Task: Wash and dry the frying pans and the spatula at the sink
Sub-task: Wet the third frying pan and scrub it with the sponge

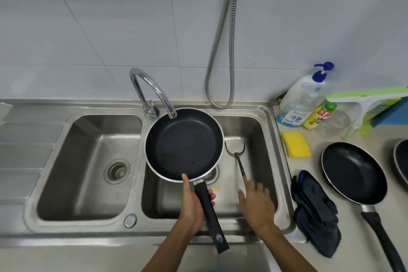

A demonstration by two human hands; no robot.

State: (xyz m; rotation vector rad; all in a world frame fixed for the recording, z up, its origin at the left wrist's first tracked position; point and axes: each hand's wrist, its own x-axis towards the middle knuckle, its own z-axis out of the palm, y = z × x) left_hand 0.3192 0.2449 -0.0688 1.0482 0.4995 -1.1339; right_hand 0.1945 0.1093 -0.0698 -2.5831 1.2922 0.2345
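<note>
My left hand grips the black handle of a dark non-stick frying pan and holds it level over the right basin, just under the faucet spout. No water is running. A metal spatula lies in the same basin, to the right of the pan. My right hand is on the near end of its thin handle, with the index finger laid along it. A second frying pan sits on the counter at right. The rim of a third pan shows at the frame's right edge.
A dark blue cloth lies bunched on the counter beside the sink. Behind it are a yellow sponge, a pump soap bottle, a yellow dish-liquid bottle and a green-white squeegee. A metal hose hangs down the tiled wall.
</note>
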